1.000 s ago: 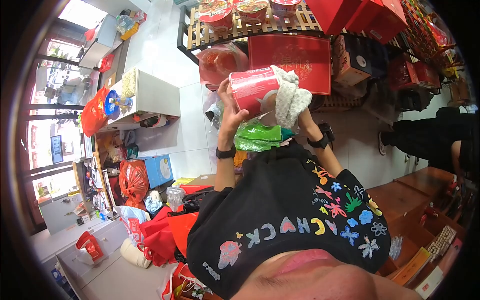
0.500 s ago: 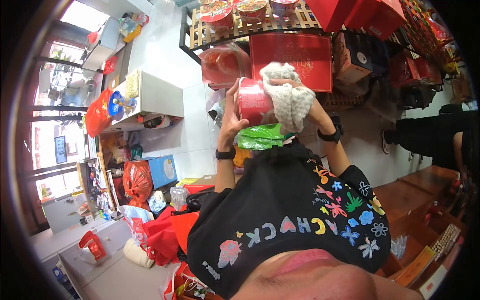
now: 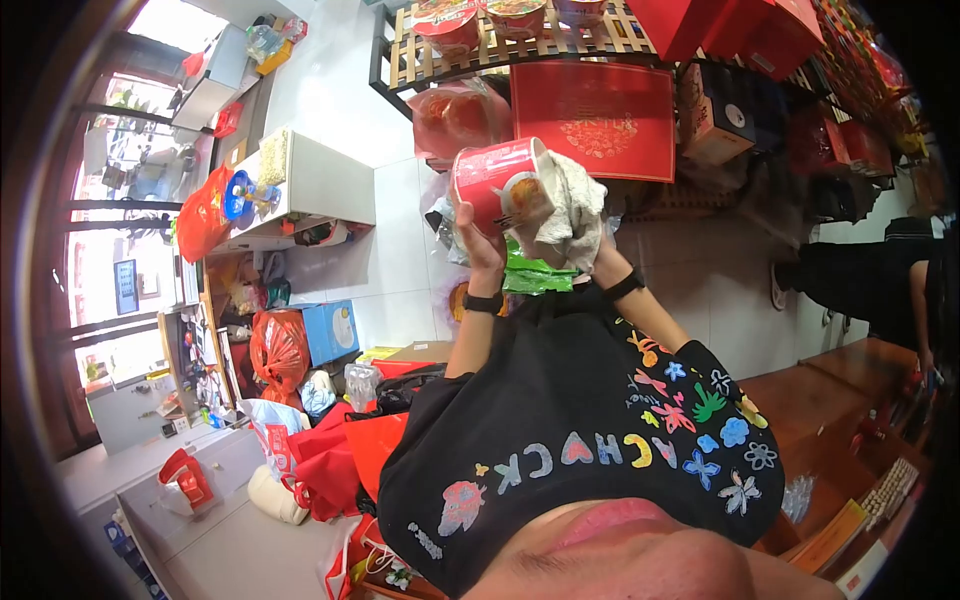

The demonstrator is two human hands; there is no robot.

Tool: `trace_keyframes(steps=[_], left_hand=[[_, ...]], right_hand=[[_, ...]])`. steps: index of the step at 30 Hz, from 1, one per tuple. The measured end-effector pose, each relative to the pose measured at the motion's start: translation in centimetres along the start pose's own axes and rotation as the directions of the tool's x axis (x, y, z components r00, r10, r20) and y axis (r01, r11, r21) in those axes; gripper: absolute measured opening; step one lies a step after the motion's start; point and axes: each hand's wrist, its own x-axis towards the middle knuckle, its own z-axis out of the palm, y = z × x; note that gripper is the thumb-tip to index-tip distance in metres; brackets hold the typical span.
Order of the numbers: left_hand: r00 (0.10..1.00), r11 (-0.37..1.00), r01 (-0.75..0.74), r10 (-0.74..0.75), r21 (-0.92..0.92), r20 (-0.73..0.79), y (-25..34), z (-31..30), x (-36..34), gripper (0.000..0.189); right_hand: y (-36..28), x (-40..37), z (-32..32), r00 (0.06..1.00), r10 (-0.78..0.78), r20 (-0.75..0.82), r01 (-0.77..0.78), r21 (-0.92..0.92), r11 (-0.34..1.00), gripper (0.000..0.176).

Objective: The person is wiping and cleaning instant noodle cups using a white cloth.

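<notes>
A red noodle cup [image 3: 492,185] with a food picture on its side is tilted in front of the chest. Its base end rests against my left hand [image 3: 481,240], whose fingers are wrapped round it from below. My right hand [image 3: 607,262] is mostly covered by a whitish cloth [image 3: 572,205], which it presses against the cup's right side. Just below the cup and cloth lies a bright green packet [image 3: 538,272]. Behind the cup is a flat red box [image 3: 595,120] with gold print.
A slatted rack [image 3: 400,75] at the top holds more noodle cups [image 3: 447,28]. Red bags [image 3: 325,470] and a blue box [image 3: 328,332] are at the left. Another person [image 3: 860,285] in dark clothes stands at the far right, beside wooden furniture [image 3: 860,370].
The cup has turned so its food picture shows, and it has moved slightly left. My right hand and the cloth have shifted lower, from the cup's end to its side.
</notes>
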Motion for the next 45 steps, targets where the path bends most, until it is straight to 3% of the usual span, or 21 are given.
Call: trace_keyframes(steps=[1, 3, 4, 6, 9, 12, 13, 14, 16, 18, 19, 21, 24, 28, 29, 31, 34, 38, 39, 41, 45], left_hand=[[0.997, 0.997, -0.058, 0.055, 0.045, 0.058, -0.2, -0.4, 0.6, 0.068], [0.969, 0.940, -0.233, 0.203, 0.248, 0.139, 0.5, 0.5, 0.7, 0.076], [0.945, 0.885, -0.318, 0.266, 0.339, 0.192, 1.1, 1.2, 0.9, 0.080], [0.931, 0.832, -0.361, 0.297, 0.422, 0.213, 0.6, 0.2, 1.4, 0.089], [0.916, 0.750, -0.400, 0.343, 0.527, 0.207, -0.2, 0.2, 1.7, 0.089], [0.909, 0.694, -0.416, 0.331, 0.588, 0.253, -0.1, 1.2, 1.2, 0.086], [0.901, 0.630, -0.435, 0.305, 0.643, 0.309, 0.0, 0.9, 1.5, 0.085], [0.890, 0.559, -0.456, 0.277, 0.692, 0.363, -0.1, 0.7, 1.6, 0.084], [0.910, 0.603, -0.413, 0.237, 0.683, 0.340, -0.2, 1.7, 1.3, 0.083], [0.936, 0.700, -0.350, 0.230, 0.622, 0.267, -0.8, 2.1, 1.4, 0.083], [0.929, 0.631, -0.367, 0.213, 0.684, 0.302, -0.4, 2.1, 1.5, 0.084], [0.920, 0.697, -0.355, 0.142, 0.623, 0.366, -0.5, 1.7, 1.7, 0.083], [0.911, 0.819, -0.255, 0.024, 0.514, 0.412, -1.1, 0.6, 2.1, 0.084], [0.898, 0.949, 0.048, -0.178, 0.313, 0.403, -0.4, 0.2, 1.5, 0.092], [0.902, 0.960, 0.101, -0.200, 0.262, 0.384, 0.4, 0.7, 1.1, 0.093], [0.936, 0.968, 0.194, -0.231, 0.159, 0.266, 1.4, 1.7, 0.2, 0.095], [0.975, 0.986, 0.128, -0.145, 0.110, 0.170, 0.5, 1.7, 0.5, 0.094], [0.972, 0.959, -0.075, 0.009, 0.274, 0.235, 0.2, 2.8, 1.9, 0.096], [0.958, 0.934, -0.156, 0.065, 0.321, 0.278, -0.3, 2.7, 2.5, 0.096], [0.914, 0.859, -0.319, 0.167, 0.400, 0.370, -1.4, 2.0, 3.6, 0.097], [0.839, 0.715, -0.511, 0.296, 0.477, 0.456, -1.0, 3.3, 3.4, 0.094]], right_hand=[[1.0, 0.8, -1.0, 0.972, -0.215, 0.092, 0.229, -0.547, 0.805, 0.044], [2.4, 1.6, -2.9, 0.880, -0.339, 0.333, 0.453, -0.804, 0.385, 0.044], [2.5, 0.8, -1.2, 0.855, -0.355, 0.379, 0.513, -0.720, 0.467, 0.044], [2.6, -2.2, 3.4, 0.936, -0.275, 0.220, 0.352, -0.548, 0.759, 0.048], [3.7, -0.4, 0.7, 0.848, -0.484, 0.217, 0.471, -0.727, 0.499, 0.056], [0.9, -0.8, 6.1, 0.746, -0.516, 0.421, 0.641, -0.665, 0.384, 0.061], [0.3, -0.5, 6.7, 0.708, -0.542, 0.454, 0.648, -0.722, 0.243, 0.057], [-0.7, -0.4, 7.1, 0.652, -0.513, 0.558, 0.653, -0.757, 0.006, 0.054], [-3.2, -0.3, 7.7, 0.562, -0.375, 0.737, 0.580, -0.675, -0.456, 0.049], [-4.9, 0.4, 8.2, 0.634, -0.260, 0.728, 0.579, -0.670, -0.465, 0.043], [-5.8, 0.4, 8.4, 0.679, -0.203, 0.705, 0.580, -0.685, -0.440, 0.043], [-7.2, 0.5, 8.7, 0.791, -0.118, 0.601, 0.521, -0.762, -0.385, 0.042], [-8.6, 3.2, 7.0, 0.783, -0.014, 0.622, 0.622, -0.783, -0.029, 0.037], [-9.8, 2.6, 4.3, 0.992, 0.062, 0.113, 0.052, -0.793, 0.607, 0.040], [-10.3, 4.7, -0.8, 0.958, 0.063, 0.279, 0.227, -0.874, 0.429, 0.040], [-8.5, 0.8, 3.1, 0.997, -0.054, -0.060, -0.004, -0.702, 0.712, 0.040], [-5.2, 3.0, -5.0, 0.998, 0.043, -0.035, -0.052, -0.328, 0.943, 0.041], [-1.7, 4.3, -9.6, 0.983, 0.171, 0.066, -0.177, 0.102, 0.979, 0.070], [-1.7, 4.4, -9.6, 0.889, 0.192, 0.417, -0.317, 0.254, 0.914, 0.069], [-2.2, 3.1, -5.3, 0.909, 0.191, 0.371, -0.320, 0.326, 0.889, 0.051], [-2.8, 1.6, -3.4, 0.977, 0.146, 0.158, -0.192, 0.334, 0.923, 0.039]])
